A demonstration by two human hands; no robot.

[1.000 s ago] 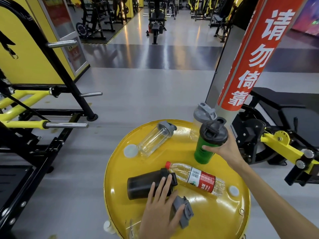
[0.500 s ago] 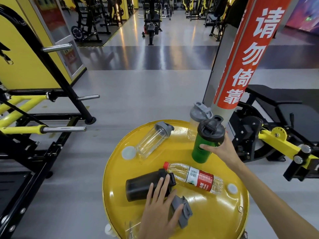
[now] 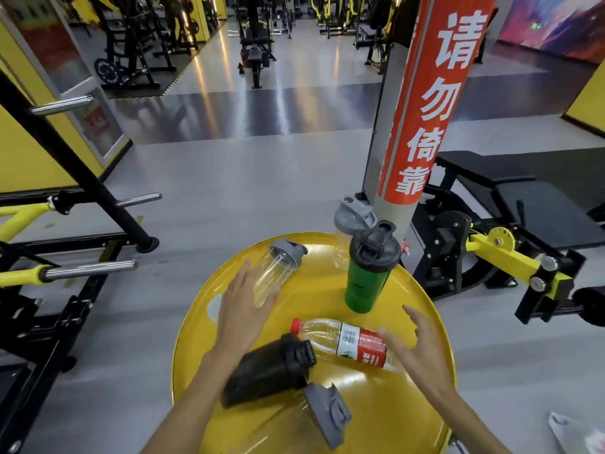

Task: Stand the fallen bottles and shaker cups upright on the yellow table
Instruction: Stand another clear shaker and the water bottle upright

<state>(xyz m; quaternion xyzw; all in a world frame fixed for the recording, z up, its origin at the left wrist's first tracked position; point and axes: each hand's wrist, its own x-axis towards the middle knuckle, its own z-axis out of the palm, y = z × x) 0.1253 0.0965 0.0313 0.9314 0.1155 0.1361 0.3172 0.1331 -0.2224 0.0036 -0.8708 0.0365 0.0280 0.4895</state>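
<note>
Yellow round bench (image 3: 422, 417) w/ six drink containers. Two stand upright at the far side: the green shaker (image 3: 368, 280) and, just behind it, a clear shaker w/ grey lid (image 3: 352, 224). Four lie on their sides: a clear bottle w/ grey cap (image 3: 278, 268) far left, a water bottle w/ red label (image 3: 343, 342) mid-bench, a black shaker (image 3: 268, 368) just beside its red cap, and a clear shaker w/ grey lid (image 3: 314, 417) at the near edge.

We judge the task roughly a third done; the step in hand looks like reaching for two fallen ones at once.

Our left hand (image 3: 242, 306) is spread, fingers straight, resting against the base end of the clear bottle, not wrapped round it. Our right hand (image 3: 414, 345) is also spread, fingers loosely arched, at the base end of the water bottle; whether it touches, we can't tell. Neither grip holds anything yet.

Next move, prob.: curl each grip round its bottle's body, then tip it up base-down onto bare bench. The water bottle's cap end lies close to the black shaker, so we'd swing it up away from there.
</note>
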